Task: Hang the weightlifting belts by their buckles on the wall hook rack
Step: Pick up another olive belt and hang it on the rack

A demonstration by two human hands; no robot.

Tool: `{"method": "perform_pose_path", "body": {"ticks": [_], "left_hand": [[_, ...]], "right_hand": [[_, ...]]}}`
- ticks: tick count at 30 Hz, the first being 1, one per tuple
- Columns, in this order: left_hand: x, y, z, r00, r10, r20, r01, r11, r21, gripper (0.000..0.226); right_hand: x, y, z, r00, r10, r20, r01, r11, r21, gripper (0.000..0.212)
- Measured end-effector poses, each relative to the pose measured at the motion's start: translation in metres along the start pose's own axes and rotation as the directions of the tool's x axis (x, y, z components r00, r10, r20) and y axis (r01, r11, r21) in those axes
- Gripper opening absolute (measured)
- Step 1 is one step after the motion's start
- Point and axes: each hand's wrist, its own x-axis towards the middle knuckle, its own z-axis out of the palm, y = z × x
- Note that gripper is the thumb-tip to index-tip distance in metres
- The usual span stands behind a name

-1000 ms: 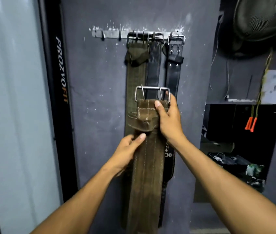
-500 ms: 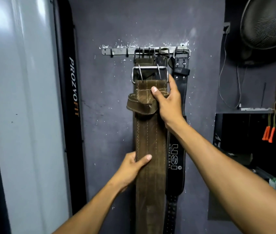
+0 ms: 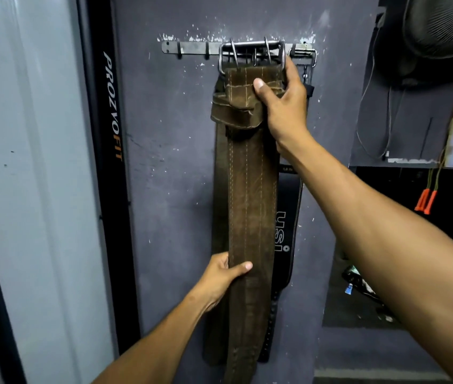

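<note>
Head view gave us the scene looking up along both forearms toward the wall. Nearest to us, our left hand (image 3: 221,275) pinched the lower stretch of the brown belt (image 3: 250,206), thumb laid across its front and fingers tucked out of sight behind its edge. Higher and farther, our right hand (image 3: 283,106) gripped the same belt just under its buckle (image 3: 251,52), thumb pressed on the stitched leather and fingers wrapped round the far edge. That steel buckle sat level with the hook rack (image 3: 192,47), overlapping the bar directly above our right hand, yet we could not tell whether any hook had passed through the frame. Behind the strap, beside our right wrist, hung a black belt (image 3: 286,231) marked USI, and more buckles crowded the same stretch of rack. We judged that crowding to be the main risk: the frame could land on another buckle instead of a hook, and releasing then would let the heavy strap slide down the wall. Nudging those neighbours might also lift one off its hook. Bare hooks stood well off on the side of our left hand, so that end looked the safer choice. Slackening our left hand early could let the strap swing and twist the buckle.
</note>
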Motion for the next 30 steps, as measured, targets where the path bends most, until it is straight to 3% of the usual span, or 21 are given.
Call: {"method": "perform_pose_path", "body": {"ticks": [2,5,10,13,18,23,27,30], "left_hand": [[-0.010,-0.019,-0.002,0.997,-0.062,0.039,0.058,0.995,0.080,0.021],[-0.025,-0.044,-0.005,0.995,-0.095,-0.019,0.096,0.992,0.077,0.020],[-0.019,-0.026,-0.001,0.996,-0.092,0.008,0.090,0.985,0.144,0.028],[-0.003,0.031,0.007,0.998,-0.008,0.056,0.008,1.000,0.010,0.046],[0.029,0.155,0.041,0.971,0.237,-0.029,-0.237,0.939,-0.248,0.044],[0.034,0.193,0.063,0.892,0.304,-0.335,-0.357,0.928,-0.106,0.026],[0.026,0.194,0.070,0.886,0.328,-0.328,-0.378,0.920,-0.100,0.032],[0.022,0.212,0.079,0.871,0.360,-0.333,-0.410,0.907,-0.092,0.024]], "right_hand": [[0.001,-0.003,-0.005,1.000,-0.007,-0.018,0.007,1.000,0.000,0.075],[0.005,-0.005,-0.013,0.999,-0.021,-0.030,0.021,1.000,0.009,0.078],[-0.004,0.013,-0.025,0.999,0.015,-0.048,-0.016,1.000,-0.023,0.075],[-0.019,0.030,-0.032,0.998,0.046,-0.044,-0.046,0.999,-0.001,0.067],[-0.059,0.056,-0.031,0.994,0.107,0.006,-0.107,0.994,-0.001,0.061],[-0.089,0.057,-0.027,0.989,0.123,0.079,-0.126,0.992,0.031,0.055],[-0.111,0.049,-0.051,0.985,0.140,0.098,-0.156,0.971,0.181,0.051],[-0.147,0.056,-0.053,0.974,0.184,0.130,-0.203,0.967,0.152,0.035]]}}
